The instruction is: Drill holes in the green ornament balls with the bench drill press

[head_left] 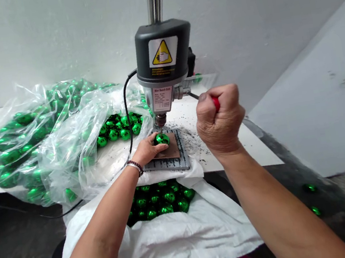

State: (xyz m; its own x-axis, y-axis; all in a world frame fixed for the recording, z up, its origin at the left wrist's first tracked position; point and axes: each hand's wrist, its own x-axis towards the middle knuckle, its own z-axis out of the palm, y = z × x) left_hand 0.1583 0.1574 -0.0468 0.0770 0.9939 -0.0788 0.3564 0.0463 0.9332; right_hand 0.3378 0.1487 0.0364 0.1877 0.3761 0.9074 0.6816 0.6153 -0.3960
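Note:
A shiny green bauble (163, 139) sits under the chuck of a small bench drill (163, 54), on a brown board (170, 153) laid over the drill's grey base (183, 162). My left hand (148, 150) grips the bauble from its left side, thumb in front and fingers behind. Whether the bit touches the bauble is too small to tell. To the right of the drill, my right hand (220, 117) is closed in a fist around the red-knobbed feed lever (192, 95), whose rod runs to the drill head.
A clear plastic bag (64, 150) full of green baubles lies on the white table (244, 148) at left. More baubles (160, 198) rest in white cloth on my lap. Dark shavings (190, 137) litter the tabletop. A black cable (127, 110) hangs beside the drill. Two baubles (315, 210) lie on the floor.

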